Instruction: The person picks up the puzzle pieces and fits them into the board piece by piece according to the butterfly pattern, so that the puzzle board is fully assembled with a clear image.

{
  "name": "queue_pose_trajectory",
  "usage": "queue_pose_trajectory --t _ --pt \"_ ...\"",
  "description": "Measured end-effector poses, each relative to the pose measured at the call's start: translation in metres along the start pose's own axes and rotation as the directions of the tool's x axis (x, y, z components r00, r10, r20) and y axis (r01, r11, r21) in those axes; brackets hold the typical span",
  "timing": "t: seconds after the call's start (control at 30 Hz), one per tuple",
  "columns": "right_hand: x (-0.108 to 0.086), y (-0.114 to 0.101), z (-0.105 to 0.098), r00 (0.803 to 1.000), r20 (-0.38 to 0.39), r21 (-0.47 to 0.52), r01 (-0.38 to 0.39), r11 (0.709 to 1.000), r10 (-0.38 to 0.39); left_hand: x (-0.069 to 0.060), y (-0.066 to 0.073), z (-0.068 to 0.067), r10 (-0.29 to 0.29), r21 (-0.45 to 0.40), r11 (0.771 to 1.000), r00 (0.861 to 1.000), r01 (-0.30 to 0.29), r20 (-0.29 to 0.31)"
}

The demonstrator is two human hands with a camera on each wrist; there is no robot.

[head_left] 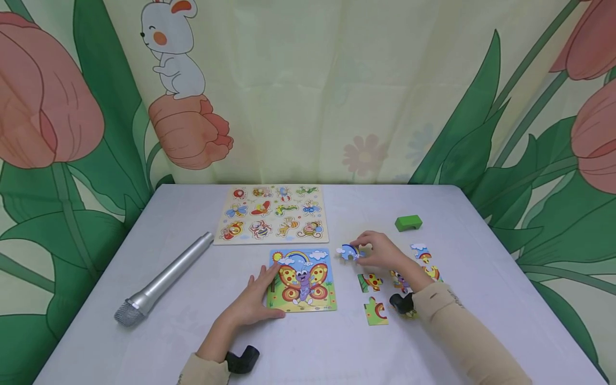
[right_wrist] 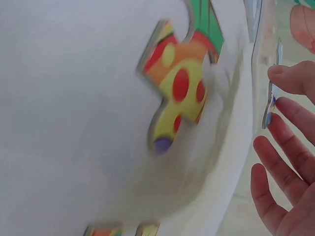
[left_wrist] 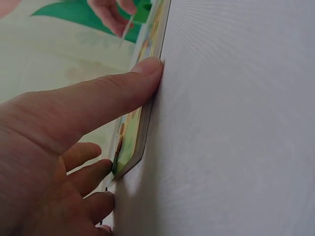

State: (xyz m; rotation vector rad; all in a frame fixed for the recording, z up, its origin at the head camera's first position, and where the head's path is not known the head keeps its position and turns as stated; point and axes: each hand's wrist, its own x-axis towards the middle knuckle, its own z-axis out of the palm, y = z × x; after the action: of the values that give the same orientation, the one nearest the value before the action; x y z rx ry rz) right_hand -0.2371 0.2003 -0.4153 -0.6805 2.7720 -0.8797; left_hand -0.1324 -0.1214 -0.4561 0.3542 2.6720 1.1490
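My right hand pinches a blue jigsaw piece with a cloud and part of a rainbow, held right of the butterfly picture board. In the right wrist view that piece appears edge-on between thumb and fingertips. My left hand rests against the board's left and front edges, thumb along the front, fingers spread. Loose jigsaw pieces lie under and around the right forearm, among them a green-and-yellow one, a green one and a cloud one. The forearm partly hides others.
Behind the butterfly board lies a wooden insect puzzle board. A silver microphone lies slanted at the left, and a green block sits at the back right. White cloth covers the table; a printed curtain hangs behind.
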Motion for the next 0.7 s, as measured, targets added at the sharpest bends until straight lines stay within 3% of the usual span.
queue_pose_trajectory --t 0.33,0.7 --pt "0.017 -0.027 0.022 0.998 0.034 -0.024 -0.043 0.999 0.044 0.0 -0.001 0.0 -0.001 -0.004 1.0 1.0 0.001 -0.006" --pt "0.036 -0.053 0.042 0.993 0.095 -0.067 0.081 0.994 -0.075 -0.001 -0.002 0.0 0.003 -0.007 1.0 1.0 -0.003 -0.003"
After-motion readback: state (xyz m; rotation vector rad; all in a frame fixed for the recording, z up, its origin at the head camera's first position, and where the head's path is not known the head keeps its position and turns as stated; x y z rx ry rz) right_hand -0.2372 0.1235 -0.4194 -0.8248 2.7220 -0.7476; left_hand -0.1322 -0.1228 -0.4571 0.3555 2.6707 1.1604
